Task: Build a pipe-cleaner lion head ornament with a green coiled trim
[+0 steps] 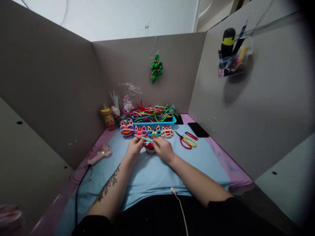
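Note:
Between my two hands stretches a short mint-green fuzzy strip, looking like a pipe cleaner. My left hand pinches its left end, and my right hand grips the other end. Just below it on the blue cloth sits a red piece with a rainbow-striped edge, partly hidden by my right hand. Behind my hands stands a row of several fuzzy animal heads: a purple one, a pink one, a blue one and a cream one.
A blue basket holds many coloured pipe cleaners. Right of the heads lie scissors, a red cutter and a black phone. A pink glue gun with its cable lies left. Grey partitions surround the table.

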`<state>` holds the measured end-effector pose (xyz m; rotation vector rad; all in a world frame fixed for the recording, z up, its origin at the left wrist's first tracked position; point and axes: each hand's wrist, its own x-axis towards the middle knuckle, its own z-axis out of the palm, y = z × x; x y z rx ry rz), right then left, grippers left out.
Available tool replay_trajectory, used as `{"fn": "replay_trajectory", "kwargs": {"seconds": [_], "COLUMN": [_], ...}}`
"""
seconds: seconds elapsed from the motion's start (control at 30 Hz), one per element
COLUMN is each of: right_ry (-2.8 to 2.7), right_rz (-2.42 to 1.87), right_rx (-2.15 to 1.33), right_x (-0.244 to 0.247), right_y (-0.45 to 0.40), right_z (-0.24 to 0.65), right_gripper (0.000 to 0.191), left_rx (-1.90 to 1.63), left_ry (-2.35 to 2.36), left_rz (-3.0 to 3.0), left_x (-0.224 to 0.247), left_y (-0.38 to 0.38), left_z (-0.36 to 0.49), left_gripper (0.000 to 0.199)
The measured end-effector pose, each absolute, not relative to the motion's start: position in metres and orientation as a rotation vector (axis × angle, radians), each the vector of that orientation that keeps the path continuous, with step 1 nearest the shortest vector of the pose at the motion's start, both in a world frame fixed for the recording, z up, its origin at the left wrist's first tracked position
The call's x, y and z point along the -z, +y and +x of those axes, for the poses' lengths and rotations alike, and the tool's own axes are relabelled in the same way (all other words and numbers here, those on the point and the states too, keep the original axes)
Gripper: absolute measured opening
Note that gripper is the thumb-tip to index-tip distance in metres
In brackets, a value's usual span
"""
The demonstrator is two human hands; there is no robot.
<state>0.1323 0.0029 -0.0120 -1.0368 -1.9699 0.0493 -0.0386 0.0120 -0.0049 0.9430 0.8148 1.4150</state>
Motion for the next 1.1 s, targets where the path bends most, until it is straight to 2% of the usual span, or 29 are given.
{"fn": "replay_trajectory", "kwargs": {"seconds": [0.5, 0.9, 1.1], "right_ry": [-1.919, -1.948, -1.974], "right_rz": [-1.068, -1.034, -1.020], "right_rx": [-0.035, -0.172, -0.175], "right_x": [0.013, 0.011, 0.015], "right_y": [0.005, 0.002, 0.004], "right_z": [0.132, 0.132, 0.132], "right_gripper": [0.011, 0.018, 0.020], "left_rx": [-1.406, -1.326, -1.329], "left_ry": [0.816, 0.757, 0.791], "left_rz": [0.894, 0.924, 1.030], "left_x": [0.011, 0.000, 0.001], "left_y": [0.016, 0.007, 0.005], "left_z": [-0.040, -0.035, -0.033], "left_gripper": [0.033, 0.041, 0.035]}}
